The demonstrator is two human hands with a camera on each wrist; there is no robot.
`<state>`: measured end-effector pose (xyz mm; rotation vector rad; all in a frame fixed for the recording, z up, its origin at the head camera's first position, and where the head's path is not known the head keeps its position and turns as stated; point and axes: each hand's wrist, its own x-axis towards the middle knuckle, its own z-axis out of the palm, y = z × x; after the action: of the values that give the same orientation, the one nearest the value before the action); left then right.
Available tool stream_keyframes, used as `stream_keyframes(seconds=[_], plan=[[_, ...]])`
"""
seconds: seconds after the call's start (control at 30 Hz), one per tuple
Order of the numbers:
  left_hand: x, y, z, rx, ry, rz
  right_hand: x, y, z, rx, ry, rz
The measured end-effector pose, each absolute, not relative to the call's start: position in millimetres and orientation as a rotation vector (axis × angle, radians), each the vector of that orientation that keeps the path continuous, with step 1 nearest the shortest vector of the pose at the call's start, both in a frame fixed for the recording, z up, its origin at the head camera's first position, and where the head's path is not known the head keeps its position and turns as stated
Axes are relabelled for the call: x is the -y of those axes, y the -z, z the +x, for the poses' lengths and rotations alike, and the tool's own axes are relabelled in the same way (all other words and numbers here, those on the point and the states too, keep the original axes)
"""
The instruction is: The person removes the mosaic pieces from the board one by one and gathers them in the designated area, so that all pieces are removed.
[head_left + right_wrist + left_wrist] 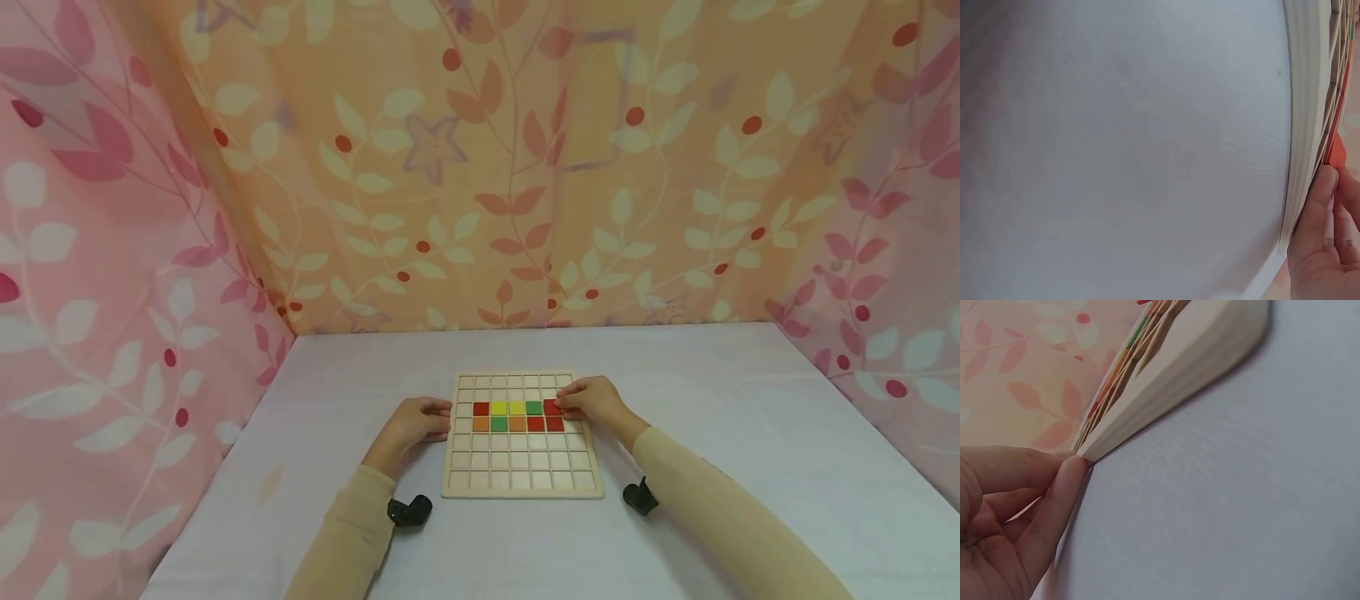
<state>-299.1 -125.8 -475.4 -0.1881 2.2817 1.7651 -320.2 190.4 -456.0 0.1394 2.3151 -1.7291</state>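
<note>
A pale wooden grid board (510, 481) lies flat on the table, with two rows of coloured square tiles in its cells. Its upper row runs red, yellow, yellow, green; the lower row runs orange, green, orange, red, red. At the upper row's right end, my right hand (597, 402) pinches a red tile (551, 407) between thumb and fingers; the right wrist view shows this red tile (1336, 152) tilted up from the board. My left hand (414, 423) holds the board's left edge with thumb and fingertips, which meet at the wooden rim (1147, 412) in the left wrist view.
The table wears a white cloth (360, 367). Patterned curtains (480, 167) close off the back and both sides. A black wrist device (410, 511) sits at the left sleeve, and another black device (641, 497) at the right sleeve.
</note>
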Motion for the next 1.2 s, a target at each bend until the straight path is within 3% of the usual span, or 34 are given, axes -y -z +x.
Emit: stream_keyframes(seconds=[0.47,1.2], plan=[[126.4,476.4,-299.0,-2.254,-1.809,-0.179,-194.4,446.0,-316.0,-2.292,1.756,0.151],[127.2,475.7,-295.4,-2.24,-1.818,-0.17,-240.5,428.9,-309.0,-2.365,1.646,0.193]])
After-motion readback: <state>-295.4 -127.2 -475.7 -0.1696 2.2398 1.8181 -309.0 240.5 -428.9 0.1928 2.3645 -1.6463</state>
